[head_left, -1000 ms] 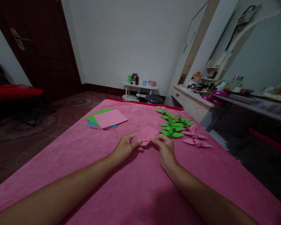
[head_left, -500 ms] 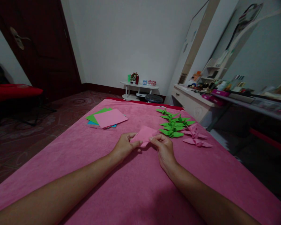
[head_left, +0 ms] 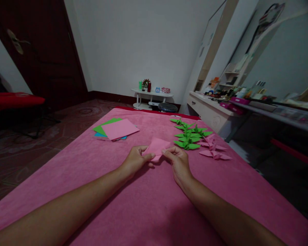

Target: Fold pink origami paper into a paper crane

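Gripped by both hands at once: a partly folded piece of pink paper (head_left: 156,147). Pinched on its left side by the left hand (head_left: 135,159), with the thumb across the near edge and the fingers mostly tucked beneath. Pinched at its near right corner by the right hand (head_left: 179,160), thumb and forefinger closed together on the layers. Located over the far half of a pink cloth (head_left: 143,205); contact between paper and cloth impossible to tell.

Apparently in hand: a folding step, probably the lining up or creasing of the near layer. Called for next, by judgement: a steady hold on the left, edges kept even, then firm pressure along the crease with the right thumb. Worth avoiding: any slip of the layers during pressing.

Just beside the right hand: at least 5 green paper cranes (head_left: 187,145), in close rows. Farther right, next to these: at least 2 pink paper cranes (head_left: 216,155). Off to the left, well apart from the hands: a loose stack of flat sheets, with a pink sheet (head_left: 120,129) on top, overlapping a green sheet (head_left: 99,128) and a blue sheet (head_left: 100,135).
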### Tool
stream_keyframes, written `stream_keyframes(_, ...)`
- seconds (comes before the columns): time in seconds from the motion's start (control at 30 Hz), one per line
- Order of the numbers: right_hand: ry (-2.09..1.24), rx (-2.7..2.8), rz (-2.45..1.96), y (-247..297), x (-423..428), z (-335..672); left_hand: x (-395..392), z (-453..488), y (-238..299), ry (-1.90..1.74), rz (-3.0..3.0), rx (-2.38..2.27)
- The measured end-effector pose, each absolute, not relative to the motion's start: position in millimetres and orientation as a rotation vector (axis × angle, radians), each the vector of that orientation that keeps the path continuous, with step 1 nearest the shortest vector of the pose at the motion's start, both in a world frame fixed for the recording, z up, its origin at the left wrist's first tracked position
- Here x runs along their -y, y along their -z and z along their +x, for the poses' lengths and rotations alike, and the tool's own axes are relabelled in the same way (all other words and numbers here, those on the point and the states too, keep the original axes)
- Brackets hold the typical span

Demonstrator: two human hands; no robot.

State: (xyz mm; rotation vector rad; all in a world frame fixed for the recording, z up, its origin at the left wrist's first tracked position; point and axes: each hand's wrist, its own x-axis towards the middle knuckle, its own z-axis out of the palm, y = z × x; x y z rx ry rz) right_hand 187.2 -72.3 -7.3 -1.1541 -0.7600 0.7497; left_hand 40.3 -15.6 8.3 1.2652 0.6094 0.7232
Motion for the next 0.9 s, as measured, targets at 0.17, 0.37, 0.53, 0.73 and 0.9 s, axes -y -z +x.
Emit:
stream_keyframes(0.17,-0.705,0.803,-1.192,4.6,71.9,185.8,12.3,37.3,-7.7,-0.694,1.276,-0.635)
stream_keyframes(0.37,-0.752,0.794,-1.126,1.7,72.4,183.9,9.6,34.5,-5.5,-0.677,1.287,-0.646)
stream_keyframes(0.53,-0.795,0.757,-1.073,4.9,71.4,186.9,11.2,35.0,-6.8,-0.680,1.286,-0.658)
stream_keyframes(0.73,-0.881,0.762,-1.040,3.8,70.5,187.7,13.6,35.3,-11.5,-0.691,1.286,-0.718)
stream_keyframes(0.9,-0.979,0.831,-1.029,5.4,68.9,187.0,14.1,35.7,-10.5,-0.680,1.309,-0.736)
